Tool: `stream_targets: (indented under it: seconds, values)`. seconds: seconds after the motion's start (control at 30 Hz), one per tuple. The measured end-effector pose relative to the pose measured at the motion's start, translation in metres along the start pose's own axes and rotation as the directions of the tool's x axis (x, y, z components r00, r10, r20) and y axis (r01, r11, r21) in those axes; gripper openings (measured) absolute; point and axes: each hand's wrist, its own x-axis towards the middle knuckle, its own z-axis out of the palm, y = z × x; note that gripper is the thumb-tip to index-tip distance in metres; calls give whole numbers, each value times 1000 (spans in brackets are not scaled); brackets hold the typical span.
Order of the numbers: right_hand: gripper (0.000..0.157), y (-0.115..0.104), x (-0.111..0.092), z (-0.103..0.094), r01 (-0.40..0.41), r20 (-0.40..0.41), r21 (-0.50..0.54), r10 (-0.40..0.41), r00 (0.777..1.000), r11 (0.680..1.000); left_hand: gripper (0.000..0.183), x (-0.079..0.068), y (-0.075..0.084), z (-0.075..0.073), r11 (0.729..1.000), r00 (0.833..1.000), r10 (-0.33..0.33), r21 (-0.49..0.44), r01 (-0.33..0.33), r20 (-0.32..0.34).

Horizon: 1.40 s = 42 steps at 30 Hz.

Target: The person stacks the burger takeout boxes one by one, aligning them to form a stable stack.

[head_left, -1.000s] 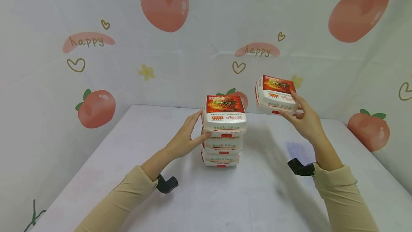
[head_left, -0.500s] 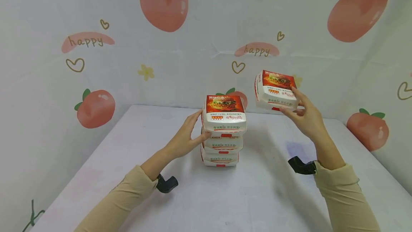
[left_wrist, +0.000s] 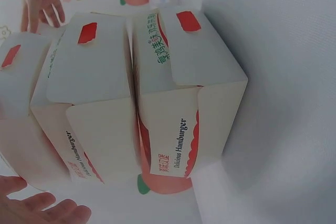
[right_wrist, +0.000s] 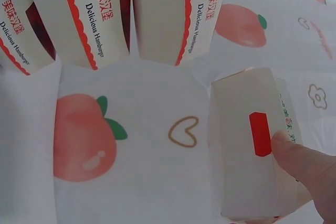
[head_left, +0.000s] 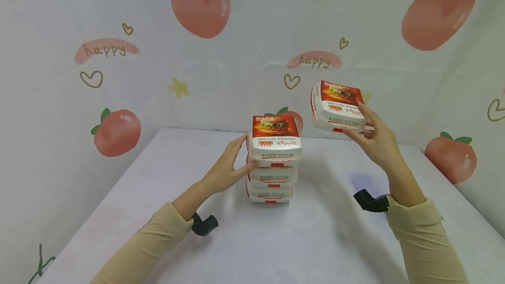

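Three hamburger boxes, white with a red burger picture on the lid, stand stacked on the table. The top box [head_left: 274,139] sits over a middle box [head_left: 274,175] and a bottom box [head_left: 270,195]. My left hand [head_left: 224,171] is at the stack's left side, with straight fingers along the top box and the thumb at its front corner. To the right, my right hand [head_left: 376,143] holds another hamburger box [head_left: 335,108] in the air, higher than the stack and slightly tilted. In the right wrist view the thumb [right_wrist: 299,156] presses beside its red tab.
A white cloth covers the table [head_left: 307,240]. Behind it hangs a white curtain [head_left: 244,86] printed with peaches and hearts. Black curved mounts [head_left: 205,225] sit at both wrists. A green string [head_left: 40,266] lies at the far left.
My right hand has lifted its hamburger box a little higher. The left hand and the stack have stayed in place.
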Motion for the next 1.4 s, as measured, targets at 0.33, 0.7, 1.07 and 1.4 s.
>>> stream_targets:
  seconds: [0.33,0.7,1.07,1.4]
  values:
    - [80,-6,-1,-1,-5,-1,-13,5,1000,1000,79,-1,0,0,1000,1000,0,-5,0,-2]
    - [79,-10,-2,-2,26,-15,-19,-26,1000,999,78,-1,0,0,1000,1000,-5,-14,5,1]
    - [79,-19,-7,-3,33,-15,-22,-34,999,999,79,-1,1,0,1000,1000,-7,-6,7,-1]
    - [78,-25,-9,-1,62,-24,-33,-63,998,998,77,-1,0,1,1000,1000,-1,-6,1,-8]
